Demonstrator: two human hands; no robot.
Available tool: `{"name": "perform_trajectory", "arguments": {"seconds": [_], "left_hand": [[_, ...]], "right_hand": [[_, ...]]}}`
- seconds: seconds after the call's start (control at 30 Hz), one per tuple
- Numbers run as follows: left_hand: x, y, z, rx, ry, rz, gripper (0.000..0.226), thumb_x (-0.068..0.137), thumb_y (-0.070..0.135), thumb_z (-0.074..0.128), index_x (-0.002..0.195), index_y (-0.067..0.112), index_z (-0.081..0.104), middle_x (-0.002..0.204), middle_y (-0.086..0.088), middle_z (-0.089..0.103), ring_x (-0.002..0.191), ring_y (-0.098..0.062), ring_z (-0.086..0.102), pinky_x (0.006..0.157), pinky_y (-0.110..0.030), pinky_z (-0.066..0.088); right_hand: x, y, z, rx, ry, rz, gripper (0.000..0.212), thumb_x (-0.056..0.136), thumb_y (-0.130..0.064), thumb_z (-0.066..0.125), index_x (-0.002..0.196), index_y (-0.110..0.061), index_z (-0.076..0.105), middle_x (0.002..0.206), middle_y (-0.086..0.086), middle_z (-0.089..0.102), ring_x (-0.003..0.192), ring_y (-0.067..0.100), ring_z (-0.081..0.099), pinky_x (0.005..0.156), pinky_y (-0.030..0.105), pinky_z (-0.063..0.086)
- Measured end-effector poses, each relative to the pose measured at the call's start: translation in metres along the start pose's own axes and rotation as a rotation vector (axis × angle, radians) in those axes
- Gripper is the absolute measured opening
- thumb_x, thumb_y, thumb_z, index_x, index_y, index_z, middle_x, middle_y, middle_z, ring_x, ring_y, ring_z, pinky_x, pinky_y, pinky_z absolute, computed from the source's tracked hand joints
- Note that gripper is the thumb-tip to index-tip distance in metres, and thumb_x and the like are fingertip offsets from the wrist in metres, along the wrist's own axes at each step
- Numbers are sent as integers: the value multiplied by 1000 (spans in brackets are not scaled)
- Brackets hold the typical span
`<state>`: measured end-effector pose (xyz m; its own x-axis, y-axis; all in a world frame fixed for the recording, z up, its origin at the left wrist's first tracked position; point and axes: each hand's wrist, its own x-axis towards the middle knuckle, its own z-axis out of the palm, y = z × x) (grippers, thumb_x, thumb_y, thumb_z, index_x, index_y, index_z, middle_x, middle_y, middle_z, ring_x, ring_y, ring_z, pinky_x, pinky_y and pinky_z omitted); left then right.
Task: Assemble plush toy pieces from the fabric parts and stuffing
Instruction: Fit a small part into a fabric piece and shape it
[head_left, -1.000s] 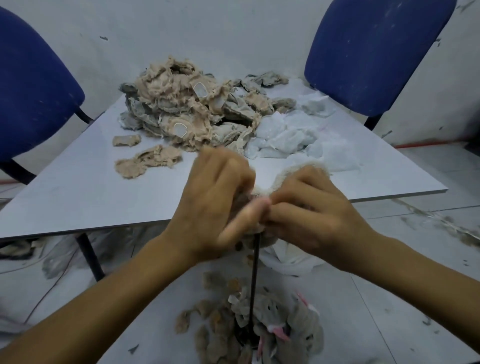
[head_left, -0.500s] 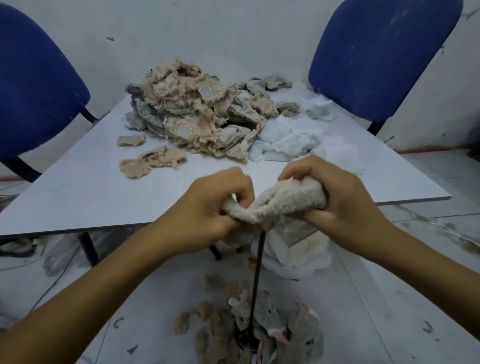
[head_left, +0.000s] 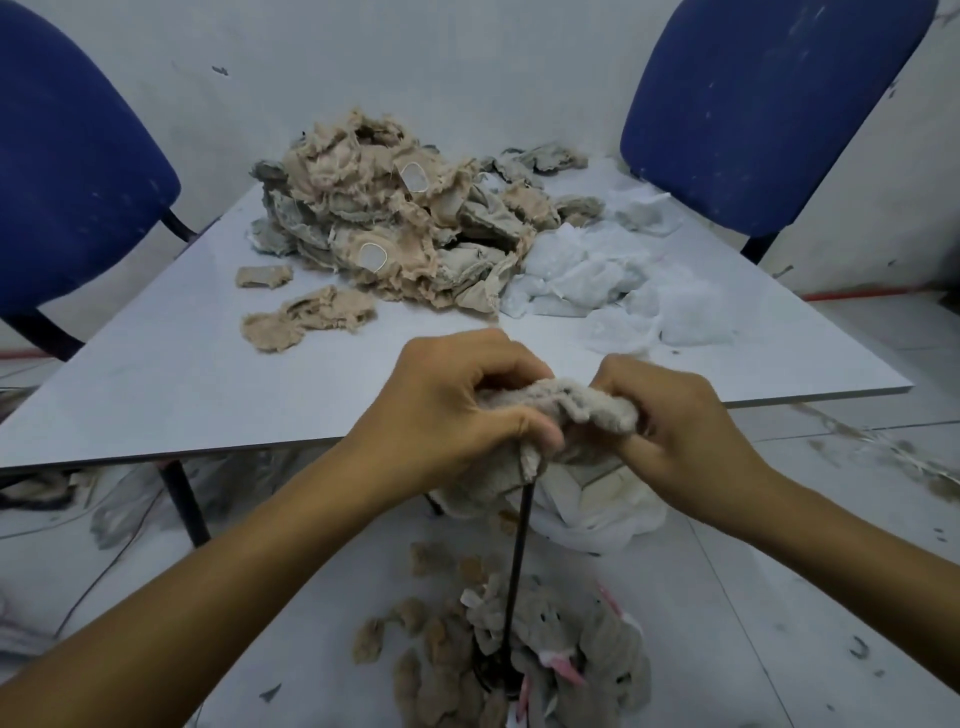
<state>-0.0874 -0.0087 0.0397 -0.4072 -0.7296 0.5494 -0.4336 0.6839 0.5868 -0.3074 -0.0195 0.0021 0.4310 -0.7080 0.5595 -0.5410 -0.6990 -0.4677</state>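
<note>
Head camera: at the near edge of the worktop, the left hand and right hand each hold a tight, curled grip on one fuzzy grey plush piece, bunched between them just above a thin black rod that stands up from the floor. The piece looks light, limp and easily crushed, best taken by its edges or opening, where the pile gives purchase. At the far side lie a heap of beige and grey fabric parts and, to its right, white stuffing. More plush pieces lie on the floor below, around the rod's foot.
</note>
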Motion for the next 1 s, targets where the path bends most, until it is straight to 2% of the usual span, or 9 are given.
{"name": "perform_trajectory", "arguments": {"seconds": [0.13,0.3,0.4,0.53,0.63,0.7,0.77,0.9,1.0], "left_hand": [[-6,-16,7,58,-210,-153,29,69,19,88,78,-3,72,77,-16,67,75,-31,62,67,-46,49],[-9,-17,3,15,-192,-122,21,71,19,86,76,2,74,75,-8,67,73,-26,62,64,-44,50],[-8,-17,2,-43,-53,-83,8,71,15,81,74,11,76,72,2,66,69,-16,61,62,-35,49],[-10,-18,13,114,-210,-157,26,72,20,86,67,1,69,66,-9,60,66,-26,57,62,-45,45],[-12,-18,12,16,-165,-176,19,67,13,88,69,3,73,70,-5,66,70,-23,61,64,-40,49],[-10,-12,6,-129,-51,-137,15,65,19,87,74,22,75,75,9,69,71,-10,64,66,-31,52],[-4,-10,0,-144,12,-90,25,66,27,82,90,27,75,85,7,74,78,-12,69,72,-32,57],[1,-11,6,45,-294,-172,27,69,17,87,94,20,78,90,2,76,85,-14,69,76,-40,54],[-1,-16,4,29,-318,-181,32,68,18,89,96,19,75,87,-2,74,84,-21,68,75,-43,53]], "right_hand": [[-6,-3,20,65,-129,62,35,85,-38,72,72,-18,47,64,-14,42,62,5,40,56,18,29],[-2,-2,12,109,-172,121,34,81,-53,67,70,-31,44,63,-11,49,61,3,45,54,19,31],[1,-2,9,76,-69,77,35,82,-45,74,70,-27,47,64,-9,51,59,3,45,53,16,32],[-3,-1,23,31,-265,112,24,81,-32,79,76,-22,58,64,-15,51,64,2,49,57,27,34],[-2,-1,23,-4,-302,78,25,80,-35,80,82,-14,67,68,-12,58,65,6,51,58,30,39],[2,-2,16,58,-210,80,33,79,-41,78,78,-11,64,69,-5,62,65,11,54,59,32,44],[5,-1,8,50,-66,33,30,79,-41,69,71,-14,56,64,-10,56,61,9,49,54,26,38],[0,1,18,58,-293,85,20,78,-32,81,83,-17,68,80,-10,64,77,7,58,66,33,47],[-1,3,20,83,-297,117,19,74,-24,85,78,-16,68,72,-14,64,72,0,58,63,22,46]]}}
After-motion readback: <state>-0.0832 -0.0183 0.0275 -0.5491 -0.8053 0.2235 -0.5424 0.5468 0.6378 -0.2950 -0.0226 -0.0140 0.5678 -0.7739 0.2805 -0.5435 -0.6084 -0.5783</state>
